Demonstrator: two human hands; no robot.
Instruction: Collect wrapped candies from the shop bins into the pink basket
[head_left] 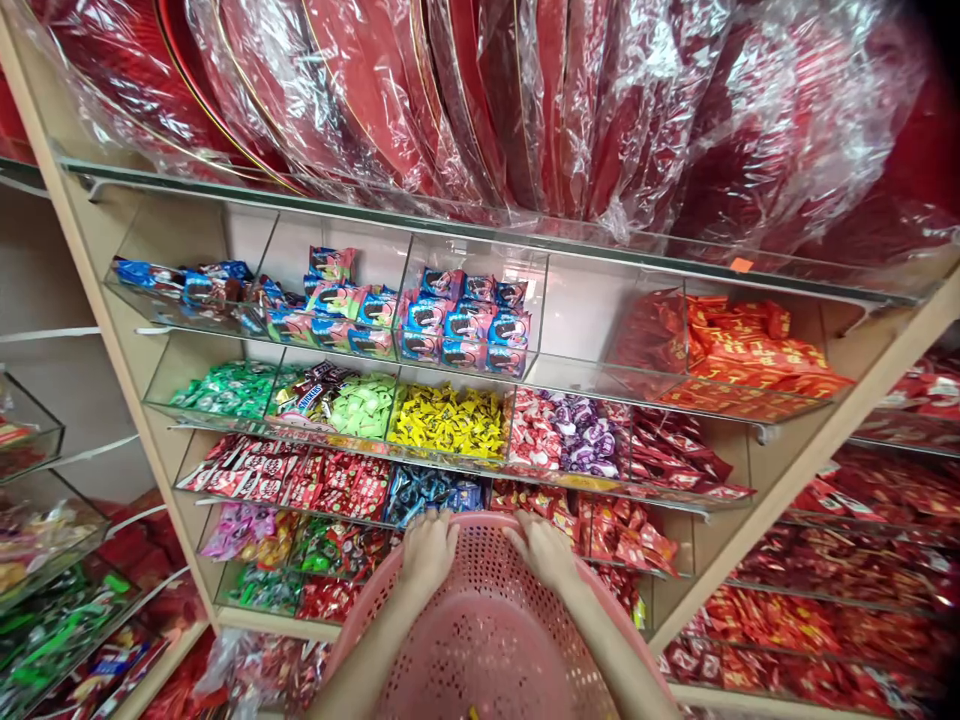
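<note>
A large pink plastic basket (487, 640) with round holes is tilted toward me, its far rim against the candy shelves. My left hand (430, 550) is at the far rim, left of centre, its fingers curled over the edge. On the same rim, a little to the right, my right hand (545, 550) has its fingers bent over the edge too. A small yellow piece shows low inside the basket. Right beyond the rim lie blue-wrapped candies (431, 493) and red-wrapped ones (536, 500).
Clear-sided shelf bins hold yellow candies (448, 420), green candies (229, 388), blue-pink packets (465, 320) and orange packets (757, 340). Red items in clear plastic (495, 100) fill the top shelf. Wooden uprights (810, 460) frame the unit, with more candy shelves on both sides.
</note>
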